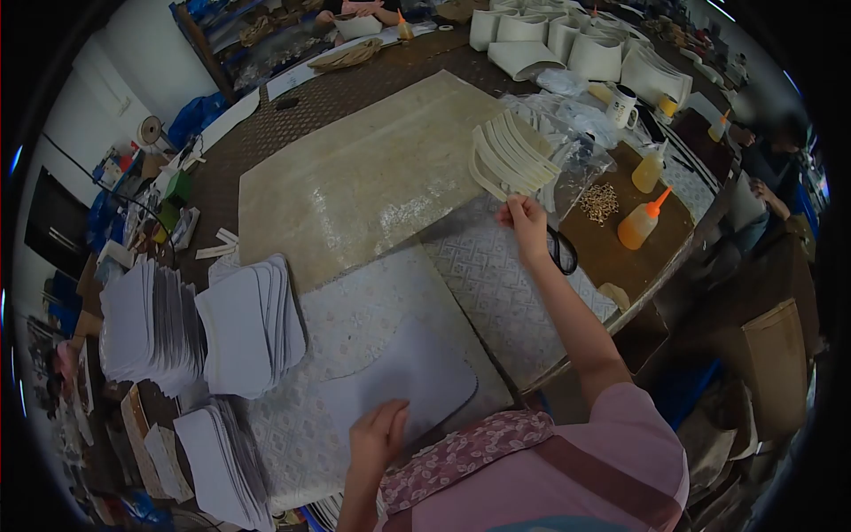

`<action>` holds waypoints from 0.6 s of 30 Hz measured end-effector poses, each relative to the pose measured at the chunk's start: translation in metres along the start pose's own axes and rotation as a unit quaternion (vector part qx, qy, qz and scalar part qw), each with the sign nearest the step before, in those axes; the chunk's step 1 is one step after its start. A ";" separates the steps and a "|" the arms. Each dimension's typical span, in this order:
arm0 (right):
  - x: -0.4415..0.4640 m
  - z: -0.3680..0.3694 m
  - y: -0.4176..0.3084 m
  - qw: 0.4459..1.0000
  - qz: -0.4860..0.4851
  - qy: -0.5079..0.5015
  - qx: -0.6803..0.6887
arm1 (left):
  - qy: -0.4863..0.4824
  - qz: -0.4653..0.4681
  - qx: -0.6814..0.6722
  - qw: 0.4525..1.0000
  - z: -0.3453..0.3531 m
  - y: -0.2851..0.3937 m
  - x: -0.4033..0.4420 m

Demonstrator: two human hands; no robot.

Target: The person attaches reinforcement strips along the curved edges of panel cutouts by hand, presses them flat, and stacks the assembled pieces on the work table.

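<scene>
Pick-up, seemingly: right hand (525, 215) pinches curved cream strip (487, 183), clean separation needed; left hand (380, 431), grip unclear, over rounded white sheet (417, 368)!

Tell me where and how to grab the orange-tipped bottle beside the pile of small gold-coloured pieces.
Wrap the right hand around the bottle's wide body, probably coming from the near side: its orange tip is narrow, and the gold-coloured pieces lie to its left.
</scene>
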State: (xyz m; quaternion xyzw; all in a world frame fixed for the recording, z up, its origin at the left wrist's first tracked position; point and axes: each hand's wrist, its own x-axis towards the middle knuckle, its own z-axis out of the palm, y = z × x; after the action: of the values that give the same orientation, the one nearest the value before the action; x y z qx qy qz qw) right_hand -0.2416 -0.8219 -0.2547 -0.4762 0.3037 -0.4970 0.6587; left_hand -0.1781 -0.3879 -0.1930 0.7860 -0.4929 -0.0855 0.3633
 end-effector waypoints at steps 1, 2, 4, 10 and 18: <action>-0.012 0.002 -0.007 0.999 0.009 -0.031 -0.002 | 0.026 0.036 0.016 0.999 -0.006 0.000 0.010; -0.025 0.004 -0.015 0.998 0.018 -0.063 -0.005 | 0.053 0.071 0.033 0.995 -0.011 0.001 0.022; -0.052 0.007 -0.026 0.990 0.057 -0.125 -0.002 | 0.100 0.119 0.065 0.986 -0.018 0.006 0.044; -0.141 0.032 -0.062 0.941 0.187 -0.276 -0.063 | 0.116 0.148 0.099 0.977 -0.021 0.036 0.093; -0.183 0.045 -0.066 0.871 0.264 -0.407 -0.077 | 0.010 0.146 0.096 0.985 -0.023 0.014 0.083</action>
State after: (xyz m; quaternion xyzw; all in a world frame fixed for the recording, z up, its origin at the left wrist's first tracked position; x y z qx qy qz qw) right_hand -0.2852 -0.6374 -0.1900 -0.5875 0.1604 -0.0417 0.7920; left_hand -0.1353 -0.4499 -0.1491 0.7380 -0.6043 0.0241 0.2994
